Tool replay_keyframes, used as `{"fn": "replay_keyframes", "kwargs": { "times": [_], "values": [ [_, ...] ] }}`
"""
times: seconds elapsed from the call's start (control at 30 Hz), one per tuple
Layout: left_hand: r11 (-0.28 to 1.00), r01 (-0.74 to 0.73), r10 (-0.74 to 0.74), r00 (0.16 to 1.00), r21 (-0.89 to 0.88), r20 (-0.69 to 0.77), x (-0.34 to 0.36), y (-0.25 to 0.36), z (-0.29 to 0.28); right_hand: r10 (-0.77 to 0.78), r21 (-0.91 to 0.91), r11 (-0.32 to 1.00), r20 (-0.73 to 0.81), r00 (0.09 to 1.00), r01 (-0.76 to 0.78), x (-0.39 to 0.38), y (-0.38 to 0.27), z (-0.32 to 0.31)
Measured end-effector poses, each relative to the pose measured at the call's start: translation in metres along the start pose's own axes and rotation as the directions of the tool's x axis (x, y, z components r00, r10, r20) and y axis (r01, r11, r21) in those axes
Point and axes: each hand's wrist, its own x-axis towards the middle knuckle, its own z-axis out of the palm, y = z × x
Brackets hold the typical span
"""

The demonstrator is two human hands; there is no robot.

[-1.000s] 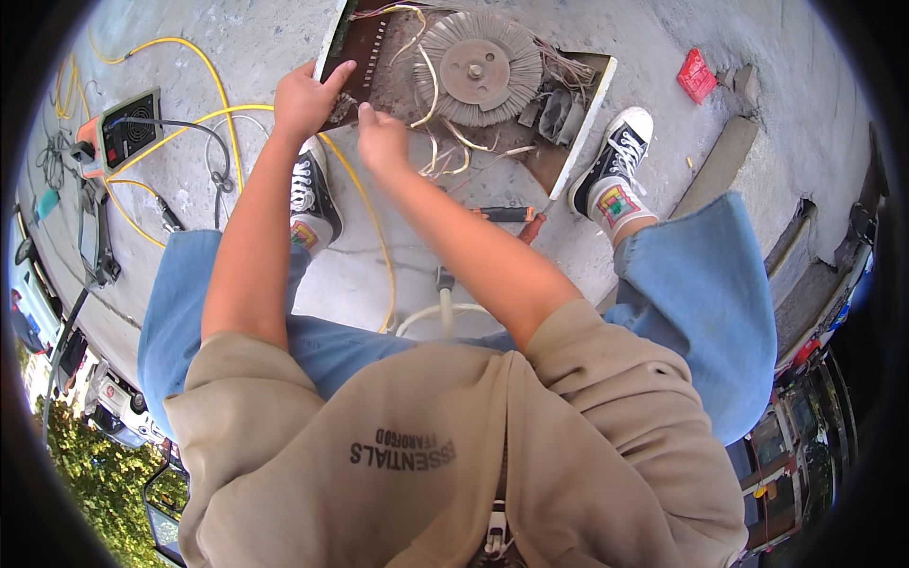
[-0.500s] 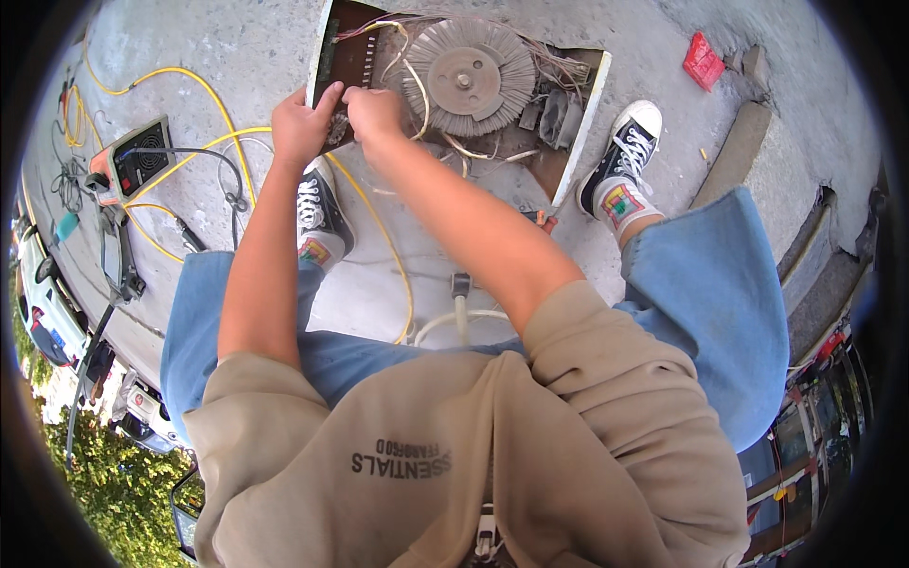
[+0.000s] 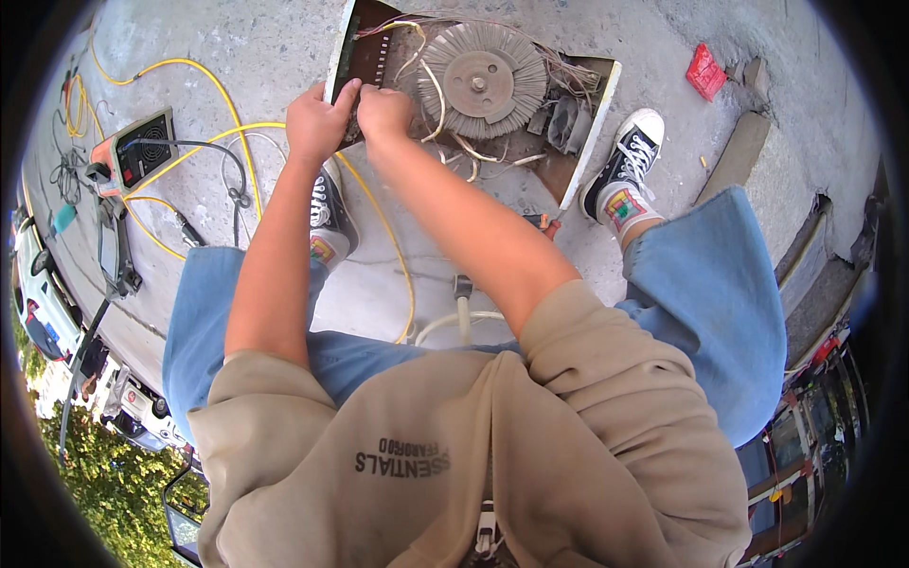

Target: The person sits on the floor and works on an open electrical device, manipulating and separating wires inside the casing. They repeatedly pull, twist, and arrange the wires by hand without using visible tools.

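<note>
An opened metal housing (image 3: pixel 589 147) lies on the ground between my feet, its dusty inside facing up. In its middle sits a round wheel of grey radial fins (image 3: pixel 481 87) with a hub. White wires (image 3: pixel 435 95) curve around the wheel. My left hand (image 3: pixel 317 125) is closed on the housing's left wall, thumb along the inner side. Right beside that thumb, my right hand (image 3: pixel 384 115) has its fingers curled together inside the left part of the housing. What its fingertips hold, if anything, is hidden.
A yellow cable (image 3: pixel 386 222) runs past my left shoe (image 3: pixel 331 208). An orange and black machine (image 3: pixel 137 151) stands at the left. A hose with a dark end (image 3: pixel 462 287) lies between my legs. Red packaging (image 3: pixel 704 73) and a concrete block (image 3: pixel 737 159) are at the right.
The view has shifted slightly, so the housing and both hands appear a little farther right. My right hand's fingers are curled more, still beside my left thumb.
</note>
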Motion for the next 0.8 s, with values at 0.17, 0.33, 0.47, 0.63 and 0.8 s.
{"fn": "replay_keyframes", "kwargs": {
  "times": [0.17, 0.33, 0.47, 0.63, 0.8],
  "values": [
    [1.0, 0.02, -0.02, 1.0, 0.006, 0.012, -0.003, 0.005, -0.003, -0.25, -0.136, 0.954, 0.142, 0.958, 0.269, -0.019, 0.026, -0.035],
    [0.999, 0.032, -0.032, 0.999, 0.029, 0.004, -0.007, 0.016, -0.003, -0.138, -0.012, 0.99, 0.063, 0.988, 0.139, 0.001, 0.026, -0.023],
    [1.0, 0.002, -0.002, 1.0, 0.003, -0.028, -0.003, 0.002, 0.0, -0.275, -0.199, 0.937, 0.085, 0.958, 0.287, -0.007, 0.012, -0.019],
    [0.996, 0.012, -0.01, 1.0, 0.085, -0.016, -0.008, 0.014, -0.004, -0.183, -0.11, 0.976, 0.033, 0.982, 0.186, -0.009, 0.055, -0.033],
    [0.996, 0.02, -0.018, 1.0, 0.086, -0.02, -0.006, 0.014, -0.001, 0.311, -0.009, 0.946, 0.299, 0.902, -0.323, 0.011, 0.042, -0.02]
  ]
}}
